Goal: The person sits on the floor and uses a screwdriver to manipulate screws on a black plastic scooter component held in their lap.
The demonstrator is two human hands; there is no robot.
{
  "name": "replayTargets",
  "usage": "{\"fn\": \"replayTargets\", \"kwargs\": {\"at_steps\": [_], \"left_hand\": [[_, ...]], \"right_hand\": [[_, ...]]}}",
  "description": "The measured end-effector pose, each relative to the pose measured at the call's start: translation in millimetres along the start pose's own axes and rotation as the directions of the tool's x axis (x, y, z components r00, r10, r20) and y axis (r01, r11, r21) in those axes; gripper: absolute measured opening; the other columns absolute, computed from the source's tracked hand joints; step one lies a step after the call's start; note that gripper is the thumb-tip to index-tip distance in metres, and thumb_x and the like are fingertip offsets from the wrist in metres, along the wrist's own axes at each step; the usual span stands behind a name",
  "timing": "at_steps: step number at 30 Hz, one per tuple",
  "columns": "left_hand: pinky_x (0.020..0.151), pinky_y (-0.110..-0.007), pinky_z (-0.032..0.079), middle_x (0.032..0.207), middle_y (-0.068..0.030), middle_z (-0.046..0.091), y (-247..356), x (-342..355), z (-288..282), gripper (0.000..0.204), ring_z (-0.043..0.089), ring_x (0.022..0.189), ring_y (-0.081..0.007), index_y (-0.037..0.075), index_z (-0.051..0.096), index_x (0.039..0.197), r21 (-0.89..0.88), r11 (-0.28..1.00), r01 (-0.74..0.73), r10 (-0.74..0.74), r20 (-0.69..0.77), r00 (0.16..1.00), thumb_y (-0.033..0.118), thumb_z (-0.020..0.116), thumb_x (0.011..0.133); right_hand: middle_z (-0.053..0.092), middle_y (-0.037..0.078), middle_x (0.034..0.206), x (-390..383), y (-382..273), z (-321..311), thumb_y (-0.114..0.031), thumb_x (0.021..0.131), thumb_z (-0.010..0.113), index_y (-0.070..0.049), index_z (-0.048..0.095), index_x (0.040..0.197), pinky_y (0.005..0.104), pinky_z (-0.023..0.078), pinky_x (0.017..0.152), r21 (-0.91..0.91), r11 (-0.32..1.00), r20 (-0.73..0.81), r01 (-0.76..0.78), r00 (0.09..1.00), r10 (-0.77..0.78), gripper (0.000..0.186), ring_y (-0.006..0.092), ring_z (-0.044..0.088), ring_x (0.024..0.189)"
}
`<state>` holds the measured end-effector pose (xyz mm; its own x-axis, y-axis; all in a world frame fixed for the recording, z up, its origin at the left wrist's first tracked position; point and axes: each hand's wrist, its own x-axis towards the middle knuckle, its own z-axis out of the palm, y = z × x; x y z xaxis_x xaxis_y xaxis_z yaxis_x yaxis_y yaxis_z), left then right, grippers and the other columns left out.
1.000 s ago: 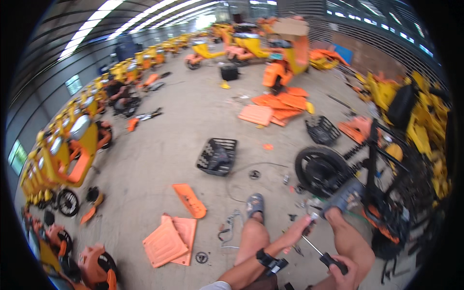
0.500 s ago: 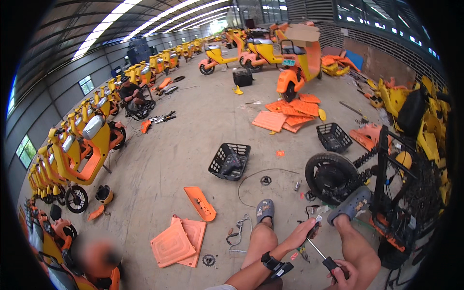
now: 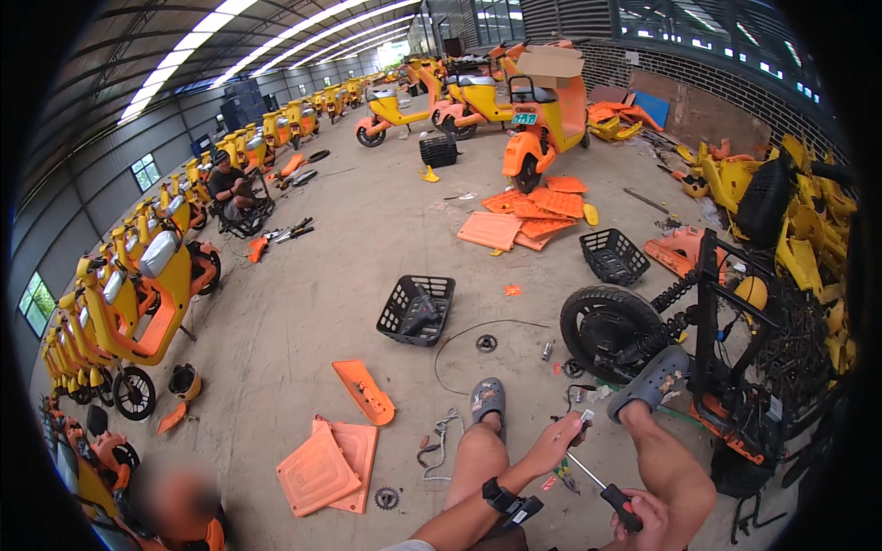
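My left hand point(image 3: 551, 444) reaches in between my knees, fingers closed round a small dark part with a white block point(image 3: 587, 417) at its end. The rest of that part is hidden by the fingers. My right hand point(image 3: 649, 520) grips a screwdriver point(image 3: 617, 504) by its black and red handle. Its long metal shaft slants up and left to the left hand; the tip is hard to make out there. Below the left hand, pliers point(image 3: 567, 477) with green and yellow handles lie on the floor. A stripped scooter frame point(image 3: 706, 312) with its wheel point(image 3: 614, 332) stands to the right.
Two black crates point(image 3: 415, 310) point(image 3: 614, 256) stand ahead. Orange panels point(image 3: 317, 473) lie at left, near a sprocket point(image 3: 387, 498) and a cord point(image 3: 443, 450). Yellow scooters point(image 3: 165, 303) line the left side, where another person point(image 3: 236, 191) sits. Yellow body parts point(image 3: 799, 248) are piled at right.
The view has turned slightly to the right, so the scene sits further left. Both hands keep their holds, with the screwdriver in much the same position between them.
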<state>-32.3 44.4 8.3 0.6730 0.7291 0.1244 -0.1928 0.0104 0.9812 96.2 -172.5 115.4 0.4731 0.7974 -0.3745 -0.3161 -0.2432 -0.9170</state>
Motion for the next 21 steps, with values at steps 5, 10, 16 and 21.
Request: {"fn": "replayTargets", "kwargs": {"at_steps": [5, 10, 16, 21], "left_hand": [[0.078, -0.029, 0.044, 0.088, -0.0052, 0.057, -5.6, 0.3, 0.0, 0.048, 0.052, 0.081, -0.0141, -0.001, 0.056, 0.114, -0.148, 0.988, 0.054, -0.057, -0.017, 0.998, 0.04, 0.031, 0.106], [0.081, -0.031, 0.05, 0.092, -0.0087, 0.063, -12.7, 4.8, -4.4, 0.054, 0.061, 0.084, -0.0174, -0.003, 0.057, 0.117, -0.361, 0.908, 0.214, -0.248, -0.048, 0.968, 0.042, 0.029, 0.105], [0.08, -0.032, 0.051, 0.09, -0.0093, 0.063, -11.9, 4.3, -3.0, 0.056, 0.061, 0.082, -0.0177, -0.004, 0.057, 0.117, -0.359, 0.907, 0.219, -0.248, -0.036, 0.968, 0.042, 0.029, 0.105], [0.079, -0.031, 0.05, 0.089, -0.0079, 0.062, -5.1, 1.5, 5.7, 0.054, 0.06, 0.081, -0.0164, -0.003, 0.057, 0.116, -0.191, 0.972, 0.138, -0.16, -0.103, 0.982, 0.043, 0.03, 0.105]], "right_hand": [[0.064, 0.005, 0.081, 7.3, 25.1, -19.4, -0.025, 0.093, 0.059, 0.002, 0.059, 0.119, 0.021, 0.041, 0.05, 0.064, 0.998, 0.026, 0.018, 0.999, -0.02, 0.038, 0.0102, 0.055, 0.059], [0.065, 0.01, 0.096, -0.7, 13.6, -13.1, -0.024, 0.092, 0.061, 0.002, 0.053, 0.127, 0.0209, 0.044, 0.054, 0.036, 0.979, 0.138, 0.199, 0.97, -0.202, 0.044, 0.0102, 0.056, 0.063], [0.066, 0.01, 0.095, 2.6, 21.2, -8.8, -0.022, 0.097, 0.054, 0.003, 0.053, 0.125, 0.0199, 0.042, 0.053, -0.05, 0.966, 0.047, 0.252, 0.967, -0.25, 0.037, 0.0098, 0.055, 0.06], [0.066, 0.009, 0.092, 8.5, 35.8, -18.2, -0.023, 0.098, 0.054, 0.002, 0.057, 0.12, 0.0201, 0.04, 0.049, 0.029, 0.982, -0.002, 0.186, 0.983, -0.186, 0.033, 0.0092, 0.054, 0.056]]}}
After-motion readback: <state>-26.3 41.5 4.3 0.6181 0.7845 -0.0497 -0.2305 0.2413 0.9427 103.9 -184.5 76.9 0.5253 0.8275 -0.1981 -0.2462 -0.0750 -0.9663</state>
